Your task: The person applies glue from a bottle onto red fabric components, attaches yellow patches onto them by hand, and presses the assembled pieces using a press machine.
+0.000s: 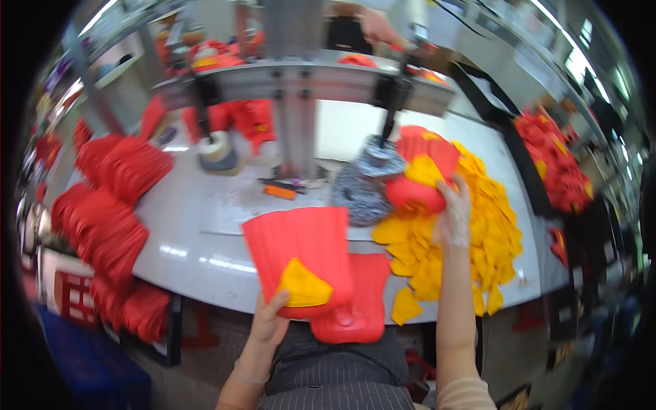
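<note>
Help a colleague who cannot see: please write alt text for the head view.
A person's left hand holds a flared red piece with a yellow patch, while the right hand touches another red-and-yellow piece near a heap of yellow pieces on a white table; stacked red pieces lie at the left.

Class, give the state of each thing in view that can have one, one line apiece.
Left hand, closed on the front red piece
Front red piece, yellow patch facing up
Lower red piece, partly covered
Right hand, at the upper red piece, grip unclear
Upper red piece, bears a yellow patch
Yellow pieces, loosely heaped
Red stacks, overlapping
</note>
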`<state>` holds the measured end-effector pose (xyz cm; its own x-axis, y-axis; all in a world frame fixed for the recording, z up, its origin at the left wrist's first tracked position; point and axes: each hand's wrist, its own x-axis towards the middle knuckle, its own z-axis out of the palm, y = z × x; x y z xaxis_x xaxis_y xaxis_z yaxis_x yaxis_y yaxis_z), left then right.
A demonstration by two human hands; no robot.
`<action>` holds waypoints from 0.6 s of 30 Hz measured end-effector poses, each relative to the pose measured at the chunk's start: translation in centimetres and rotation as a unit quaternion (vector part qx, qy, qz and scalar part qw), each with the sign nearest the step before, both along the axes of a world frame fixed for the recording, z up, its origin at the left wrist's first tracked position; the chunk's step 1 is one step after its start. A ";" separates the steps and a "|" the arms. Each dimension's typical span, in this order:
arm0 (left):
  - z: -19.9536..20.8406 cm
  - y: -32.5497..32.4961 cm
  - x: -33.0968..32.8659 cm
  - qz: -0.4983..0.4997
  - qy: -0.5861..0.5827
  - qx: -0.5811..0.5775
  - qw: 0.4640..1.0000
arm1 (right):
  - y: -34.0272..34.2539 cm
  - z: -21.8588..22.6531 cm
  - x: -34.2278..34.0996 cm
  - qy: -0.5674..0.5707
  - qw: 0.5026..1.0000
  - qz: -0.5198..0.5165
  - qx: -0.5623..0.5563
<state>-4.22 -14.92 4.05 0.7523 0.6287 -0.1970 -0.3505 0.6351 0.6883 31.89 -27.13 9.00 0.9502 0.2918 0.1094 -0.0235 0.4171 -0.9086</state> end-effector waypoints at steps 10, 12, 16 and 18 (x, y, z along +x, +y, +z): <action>-1.1 -0.2 1.1 0.004 0.014 0.009 1.000 | 2.1 3.3 15.9 0.087 0.993 -0.018 0.082; -1.6 -0.1 1.2 -0.010 0.003 0.024 1.000 | 2.1 1.1 17.9 0.087 0.993 -0.012 0.074; -1.5 -0.1 0.9 0.000 0.005 0.048 0.999 | 3.4 2.7 16.6 0.010 0.890 -0.092 -0.447; -1.2 0.1 1.6 -0.012 0.001 0.050 0.999 | 3.8 3.2 17.0 -0.367 0.464 0.022 -0.805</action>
